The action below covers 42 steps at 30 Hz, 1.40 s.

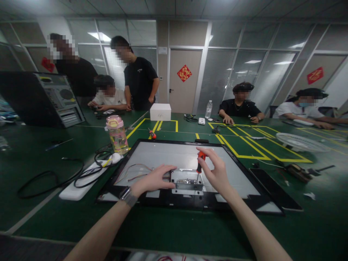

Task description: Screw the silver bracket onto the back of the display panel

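Red-black screwdriver [201,163] near upright, pinched in right hand [219,174] over metal bracket [186,186]; left hand [154,178], fingers spread, apparently steadying bracket.

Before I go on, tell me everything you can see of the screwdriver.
The screwdriver has a short, chunky handle, orange-red above and black below, plastic by its look, and a thin metal shaft. It stands nearly upright, handle up, between the fingers of the right hand. Its shaft points down at the right part of the metal bracket on the panel. The left hand does not touch it. The tip is too small to make out.
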Available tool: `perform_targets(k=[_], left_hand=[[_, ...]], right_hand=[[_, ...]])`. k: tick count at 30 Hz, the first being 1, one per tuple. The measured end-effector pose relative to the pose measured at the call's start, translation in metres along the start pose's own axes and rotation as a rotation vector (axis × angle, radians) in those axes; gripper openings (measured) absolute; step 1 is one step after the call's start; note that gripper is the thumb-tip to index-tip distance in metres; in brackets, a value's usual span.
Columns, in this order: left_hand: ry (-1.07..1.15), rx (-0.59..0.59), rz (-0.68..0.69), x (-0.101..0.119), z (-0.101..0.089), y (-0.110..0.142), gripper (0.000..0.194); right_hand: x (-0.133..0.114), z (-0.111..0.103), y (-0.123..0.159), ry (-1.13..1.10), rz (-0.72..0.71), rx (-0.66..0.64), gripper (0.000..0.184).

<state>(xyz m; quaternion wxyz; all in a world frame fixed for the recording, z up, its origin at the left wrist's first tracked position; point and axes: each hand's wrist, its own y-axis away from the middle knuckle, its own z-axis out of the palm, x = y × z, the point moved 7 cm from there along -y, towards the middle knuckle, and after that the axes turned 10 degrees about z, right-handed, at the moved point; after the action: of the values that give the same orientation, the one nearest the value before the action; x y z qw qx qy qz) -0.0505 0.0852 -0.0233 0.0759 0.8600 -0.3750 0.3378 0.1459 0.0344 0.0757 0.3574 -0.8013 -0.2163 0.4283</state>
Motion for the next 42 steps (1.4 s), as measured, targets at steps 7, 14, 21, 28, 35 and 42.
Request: perform_targets(k=[7,14,21,28,35,42], left_hand=[[0.008,0.005,0.004,0.000,0.000,0.000,0.072],[0.037,0.016,0.040,-0.001,0.000,0.000,0.071],[0.005,0.009,0.023,-0.002,0.001,-0.001,0.072],[0.004,0.005,0.006,0.004,-0.001,0.000,0.070],[0.007,0.009,0.017,0.004,-0.001,0.000,0.070],[0.012,0.007,0.021,-0.002,0.000,0.000,0.072]], right_hand=[[0.006,0.000,0.002,-0.077,0.039,-0.067,0.028],[-0.004,-0.004,0.000,-0.001,0.000,0.030,0.022],[0.004,0.004,0.001,-0.109,0.053,-0.119,0.030],[0.004,-0.001,0.000,-0.136,0.076,-0.016,0.012],[0.012,0.004,0.000,-0.422,0.249,-0.093,0.016],[0.023,0.013,0.001,-0.618,0.332,-0.176,0.021]])
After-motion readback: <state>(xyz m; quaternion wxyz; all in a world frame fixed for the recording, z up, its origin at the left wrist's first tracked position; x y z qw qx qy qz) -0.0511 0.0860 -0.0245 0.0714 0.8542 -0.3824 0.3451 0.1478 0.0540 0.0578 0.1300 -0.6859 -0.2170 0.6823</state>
